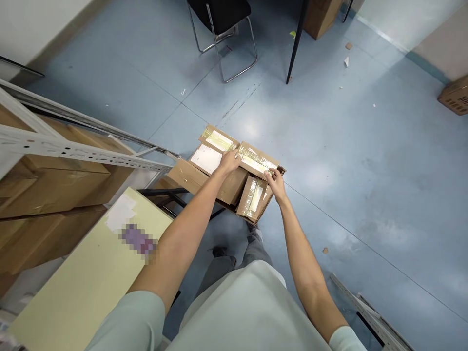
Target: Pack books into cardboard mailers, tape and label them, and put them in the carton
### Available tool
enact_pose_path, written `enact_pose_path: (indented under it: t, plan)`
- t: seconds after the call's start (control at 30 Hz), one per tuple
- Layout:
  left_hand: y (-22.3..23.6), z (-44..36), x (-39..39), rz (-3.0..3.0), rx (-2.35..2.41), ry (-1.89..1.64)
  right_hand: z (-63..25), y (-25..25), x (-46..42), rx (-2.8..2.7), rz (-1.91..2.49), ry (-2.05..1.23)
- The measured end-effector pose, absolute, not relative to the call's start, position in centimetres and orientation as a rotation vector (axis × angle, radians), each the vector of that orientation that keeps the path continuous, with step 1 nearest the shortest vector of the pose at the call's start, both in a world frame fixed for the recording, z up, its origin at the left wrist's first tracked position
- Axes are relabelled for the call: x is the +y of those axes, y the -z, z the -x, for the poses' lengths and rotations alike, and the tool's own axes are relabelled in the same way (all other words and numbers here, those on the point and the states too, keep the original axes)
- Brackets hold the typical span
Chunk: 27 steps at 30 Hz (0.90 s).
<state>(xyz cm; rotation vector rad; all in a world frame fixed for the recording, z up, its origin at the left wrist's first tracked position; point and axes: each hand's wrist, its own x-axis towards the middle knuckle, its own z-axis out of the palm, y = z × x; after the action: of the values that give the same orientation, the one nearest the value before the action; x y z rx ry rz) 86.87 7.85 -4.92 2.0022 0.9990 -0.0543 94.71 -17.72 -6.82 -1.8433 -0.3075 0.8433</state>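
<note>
A small cardboard box [256, 155], with clear tape and a pale label along it, lies at the far right of a larger open carton [188, 176]. My left hand [229, 162] closes on the box's left end. At its right end, the thumb and fingers of my right hand [276, 182] grip the edge. Also in the carton are a taped box with a pale label [253, 199] nearer me, another labelled box [218, 140] at the far left, and a white-topped box [206, 158]. My fingertips are partly hidden.
A metal shelf rack [84, 152] with large cartons stands at left, beside a pale yellow tabletop [84, 278] bearing papers and a blurred item. A black chair [223, 17] stands ahead. Scraps lie on the blue floor [347, 161]; a brown carton [455, 95] sits far right.
</note>
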Motion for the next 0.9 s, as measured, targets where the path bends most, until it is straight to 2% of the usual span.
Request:
enact_pose_path:
  t: [0.13,0.27,0.53,0.9]
  plan:
    - [3.3,-85.9,8.6,-2.017,0.978,0.033,-95.4,6.4,-16.7,-0.208,1.809,-0.925]
    - [1.0,-80.7,6.9,-2.033,0.975,-0.076,-94.4,4.9,-17.8,-0.281,1.744,-0.954]
    - [-3.7,-62.3,-3.0,-1.716,1.266,-0.299,-87.6,-1.2,-18.8,-0.516,1.682,-1.051]
    - [-10.5,-38.5,-15.5,-1.099,1.76,-0.971,-68.8,-7.8,-13.0,-1.114,1.229,-1.685]
